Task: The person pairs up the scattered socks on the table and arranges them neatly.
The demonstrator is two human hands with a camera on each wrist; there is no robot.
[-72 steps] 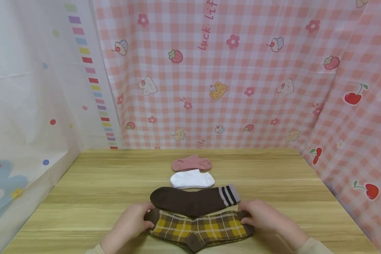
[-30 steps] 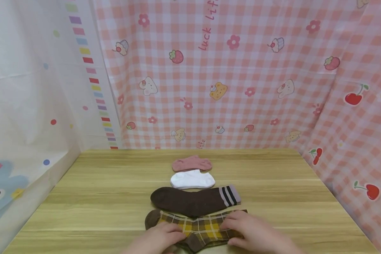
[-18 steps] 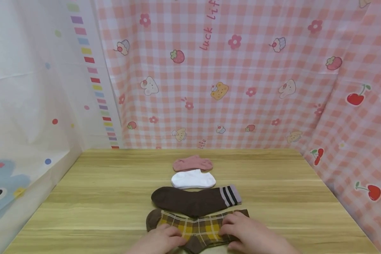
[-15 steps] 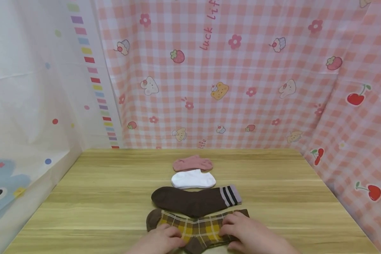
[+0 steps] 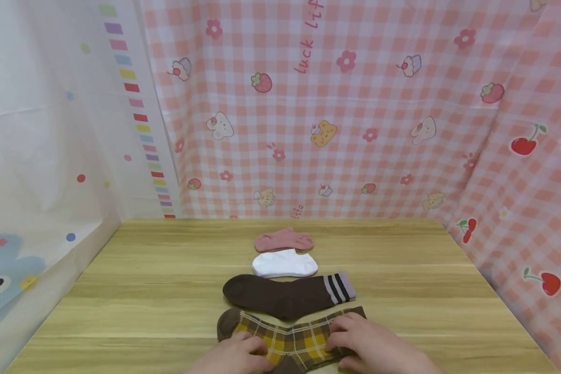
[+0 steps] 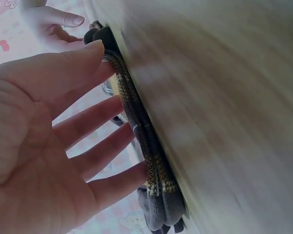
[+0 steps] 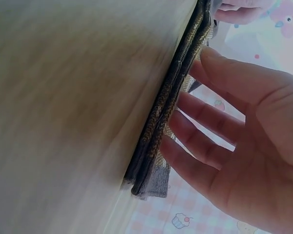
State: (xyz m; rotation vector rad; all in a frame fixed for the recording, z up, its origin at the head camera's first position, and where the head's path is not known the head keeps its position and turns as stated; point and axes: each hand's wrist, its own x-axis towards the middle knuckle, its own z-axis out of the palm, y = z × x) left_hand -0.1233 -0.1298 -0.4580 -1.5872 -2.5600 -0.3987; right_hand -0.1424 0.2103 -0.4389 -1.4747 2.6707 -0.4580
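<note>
A pair of brown and yellow plaid socks (image 5: 308, 340) lies flat at the front of the table, one sock on the other, toe to the left and cuff to the right. My left hand (image 5: 236, 356) rests spread fingertips on the toe half; in the left wrist view its thumb is by the near edge. On the cuff half lie the fingertips of my right hand (image 5: 371, 343), its fingers also spread in the right wrist view. Just behind are dark brown socks (image 5: 280, 293) with a striped cuff.
Farther back in the same column lie white ankle socks (image 5: 284, 264) and, behind them, pink ankle socks (image 5: 283, 240). The wooden table (image 5: 145, 291) meets a pink checked cloth (image 5: 280, 156) at the back, with printed cloth on both sides.
Both hands have let go of the plaid socks' two ends and moved inward onto the fabric. In the last half second the plaid socks have shifted slightly; the other socks stay put.
</note>
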